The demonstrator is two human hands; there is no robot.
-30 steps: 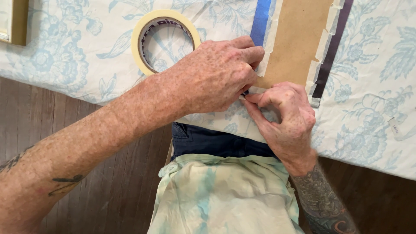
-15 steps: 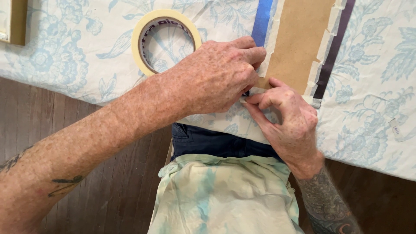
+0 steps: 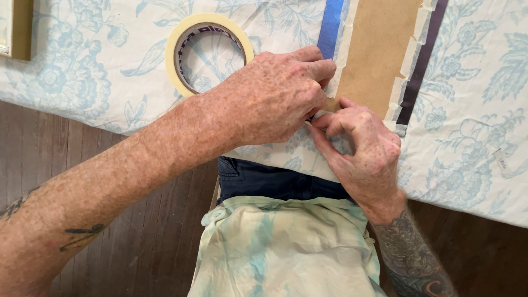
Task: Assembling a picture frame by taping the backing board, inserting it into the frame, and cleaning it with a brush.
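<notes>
My left hand (image 3: 272, 99) and my right hand (image 3: 360, 148) meet at the near left corner of a brown paper-backed panel (image 3: 379, 49) lying on the cloth-covered table. Both sets of fingertips pinch at pale masking tape (image 3: 324, 107) at that corner; the exact grip is hidden under the left hand. Strips of masking tape (image 3: 410, 58) line the panel's right edge beside a dark border (image 3: 423, 60). A blue strip (image 3: 331, 25) runs along its left side.
A roll of masking tape (image 3: 209, 52) lies flat on the blue floral tablecloth (image 3: 473, 148) just left of my left hand. A wooden frame corner (image 3: 19, 30) shows at the top left. Below are the dark wood floor (image 3: 137, 242) and my pale stained apron (image 3: 286, 253).
Both hands stay at the panel's corner with only slight finger shifts; my right thumb and fingers have pressed a little closer to the left hand.
</notes>
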